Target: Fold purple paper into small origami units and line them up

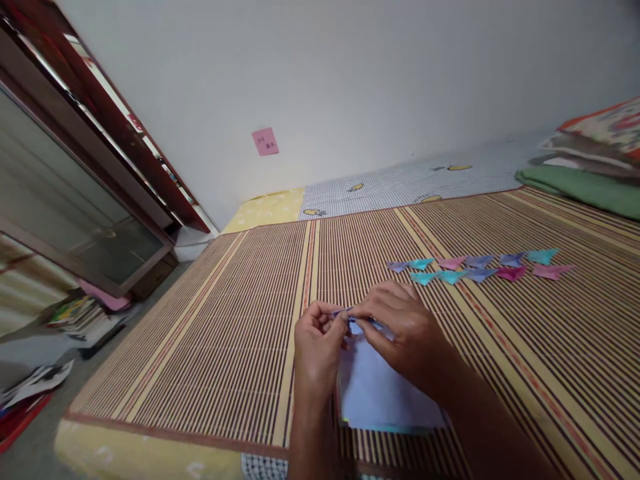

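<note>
Between my fingertips is a small folded piece of purple-blue paper, partly hidden by the fingers. My left hand pinches its left end with thumb and forefinger. On the other side my right hand grips it with thumb and fingers pressed together. Beneath both hands lies a stack of square paper sheets, pale lavender on top with a turquoise edge showing below. To the right, two rows of small folded paper shapes in turquoise, purple and pink rest on the striped bamboo mat.
A green folded cloth and pillows are piled at the far right. Along the back runs a white wall with a pink note on it. A glass-panelled door and stacked books stand at the left.
</note>
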`<state>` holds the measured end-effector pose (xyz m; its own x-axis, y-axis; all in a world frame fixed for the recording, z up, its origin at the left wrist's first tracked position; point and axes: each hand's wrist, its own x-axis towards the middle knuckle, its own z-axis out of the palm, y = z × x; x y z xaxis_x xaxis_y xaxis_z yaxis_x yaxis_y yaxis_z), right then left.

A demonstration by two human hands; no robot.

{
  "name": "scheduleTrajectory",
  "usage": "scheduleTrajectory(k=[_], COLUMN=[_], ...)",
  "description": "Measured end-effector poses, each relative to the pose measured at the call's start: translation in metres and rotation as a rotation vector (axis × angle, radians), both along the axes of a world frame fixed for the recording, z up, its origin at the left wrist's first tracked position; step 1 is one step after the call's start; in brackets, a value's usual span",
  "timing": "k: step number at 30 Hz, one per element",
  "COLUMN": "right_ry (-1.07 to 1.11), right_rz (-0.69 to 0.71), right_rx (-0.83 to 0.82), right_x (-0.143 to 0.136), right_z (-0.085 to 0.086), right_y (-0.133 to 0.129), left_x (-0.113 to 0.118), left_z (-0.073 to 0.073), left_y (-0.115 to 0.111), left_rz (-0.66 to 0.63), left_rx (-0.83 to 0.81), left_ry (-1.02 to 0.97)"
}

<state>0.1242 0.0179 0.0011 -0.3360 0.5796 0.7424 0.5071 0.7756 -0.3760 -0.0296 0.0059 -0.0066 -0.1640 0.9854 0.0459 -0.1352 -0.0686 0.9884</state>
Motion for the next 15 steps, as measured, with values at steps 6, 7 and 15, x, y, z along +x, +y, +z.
scheduleTrajectory(k=[6,7,15], right_ry=[-0.098,-0.107,-0.145], right_rz=[-0.016,-0.031,-0.078], right_rx=[0.002,0.004,0.028], right_x=[0.0,-0.001,-0.009], right_z=[-0.003,-0.004,-0.009], right_y=[0.001,0.002,0.001], left_x=[0.002,0.003,0.01], left_z=[-0.001,0.0,0.0], left_y=[-0.002,-0.003,-0.007], left_rz=[-0.001,0.006,0.079], left_rx=[0.018,0.021,0.075], left_ry=[0.075,0.096,0.227])
